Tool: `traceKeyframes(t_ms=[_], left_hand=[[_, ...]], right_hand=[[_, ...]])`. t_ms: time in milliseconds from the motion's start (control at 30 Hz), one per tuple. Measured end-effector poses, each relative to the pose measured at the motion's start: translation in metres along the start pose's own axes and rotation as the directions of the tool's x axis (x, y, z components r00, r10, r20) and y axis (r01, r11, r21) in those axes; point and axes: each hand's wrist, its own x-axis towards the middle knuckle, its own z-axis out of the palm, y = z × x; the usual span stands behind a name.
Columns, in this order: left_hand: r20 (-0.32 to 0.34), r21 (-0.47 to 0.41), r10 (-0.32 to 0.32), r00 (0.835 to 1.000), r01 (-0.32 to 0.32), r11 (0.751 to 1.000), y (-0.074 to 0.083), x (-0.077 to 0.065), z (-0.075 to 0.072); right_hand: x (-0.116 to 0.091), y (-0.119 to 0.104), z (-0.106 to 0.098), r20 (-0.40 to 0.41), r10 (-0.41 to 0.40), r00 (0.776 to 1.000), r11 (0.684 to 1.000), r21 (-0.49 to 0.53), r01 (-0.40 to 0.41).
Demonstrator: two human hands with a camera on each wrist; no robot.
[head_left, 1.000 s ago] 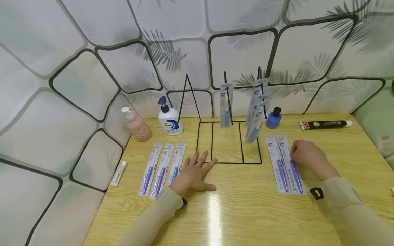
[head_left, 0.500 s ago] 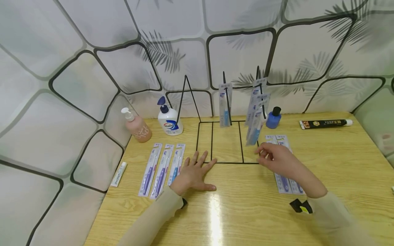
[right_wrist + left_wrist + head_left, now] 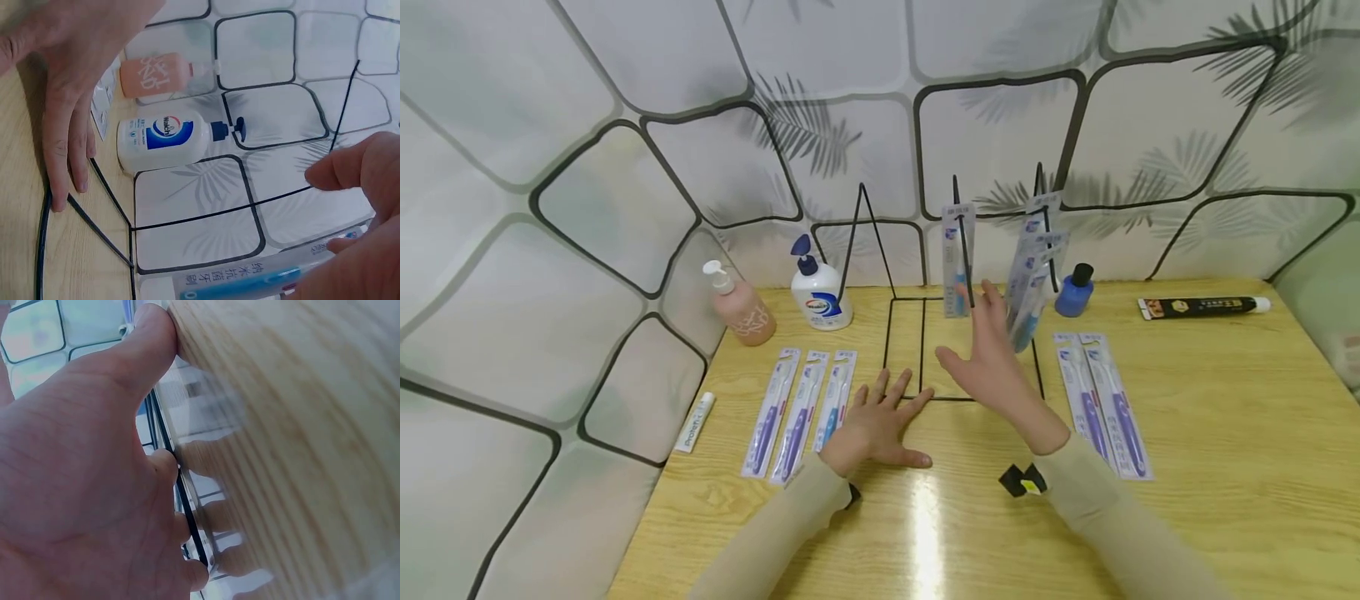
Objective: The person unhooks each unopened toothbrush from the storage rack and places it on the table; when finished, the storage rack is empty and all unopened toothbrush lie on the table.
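Note:
My left hand (image 3: 878, 429) lies flat on the wooden table with fingers spread, fingertips on the front bar of a black wire display rack (image 3: 922, 346). My right hand (image 3: 996, 371) reaches over the rack, thumb held apart, its fingers by the lower end of a packaged toothbrush (image 3: 957, 254) hanging on the middle hook. In the right wrist view, that blue toothbrush pack (image 3: 244, 284) runs along the bottom, partly hidden by the fingers; whether they touch it I cannot tell. Several more toothbrush packs (image 3: 1030, 267) hang on the right hook. The left hook (image 3: 852, 229) carries nothing.
Three toothbrush packs (image 3: 805, 417) lie left of the rack, two more purple packs (image 3: 1101, 408) right of it. A pink pump bottle (image 3: 745, 312), white pump bottle (image 3: 822, 298), blue bottle (image 3: 1074, 293), black toothpaste tube (image 3: 1202, 307) and small white tube (image 3: 695, 422) stand or lie around.
My right hand has moved left from the packs lying on the right, past the right hook, up to the toothbrush on the middle hook. My left hand has stayed put.

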Motion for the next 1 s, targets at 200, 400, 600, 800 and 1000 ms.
traceKeyframes(t_ms=[200, 400, 600, 800, 1000], left_hand=[[0.001, 0.006, 0.001, 1.0, -0.001, 1.0, 0.002, 0.001, -0.002], [0.002, 0.007, 0.004, 1.0, -0.004, 1.0, 0.003, 0.002, -0.001], [-0.003, 0.0, 0.006, 1.0, -0.006, 1.0, 0.003, 0.0, 0.0], [-0.004, -0.004, 0.003, 1.0, -0.003, 1.0, 0.001, 0.001, 0.001], [-0.011, 0.004, 0.0, 1.0, 0.0, 1.0, 0.0, 0.0, 0.001]], right_hand=[[0.024, 0.004, 0.012, -0.12, 0.011, 0.993, 0.995, -0.095, -0.022], [0.042, 0.013, 0.015, -0.219, -0.027, 0.975, 0.999, -0.045, 0.017], [0.052, 0.014, 0.016, -0.297, -0.063, 0.953, 0.996, 0.045, 0.08], [0.049, 0.015, 0.017, -0.327, -0.117, 0.938, 0.982, 0.1, 0.158], [0.041, 0.014, 0.016, -0.351, -0.17, 0.921, 0.977, 0.061, 0.203]])
